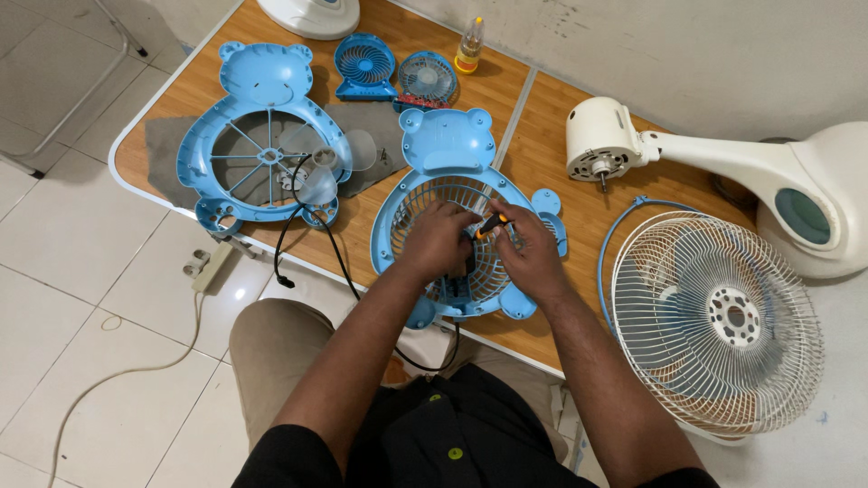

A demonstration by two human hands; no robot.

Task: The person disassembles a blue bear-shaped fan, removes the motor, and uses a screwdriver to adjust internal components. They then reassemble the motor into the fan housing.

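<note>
The right hand is closed around a small screwdriver with an orange and black handle, its tip pointing down into the grille of a blue bear-shaped fan shell that lies flat on the wooden table, near the table's front edge. The left hand rests on the same grille just beside the right, fingers curled and pressing down on the mesh (whether it pinches anything there cannot be told). A black cable runs from under the shell over the table edge. To the left lies the other bear-shaped half, with open spokes, partly on a grey cloth, and a clear fan blade sits on it. Behind the shell stand two small blue fans, side by side, and a small yellow bottle stands near them. To the right, a white fan motor on its stand lies across the table, and a round white wire guard leans at the table's right end, with a thin blue ring beside it. On the tiled floor, left of the person's knee, lies a power strip with a pale cord.
</note>
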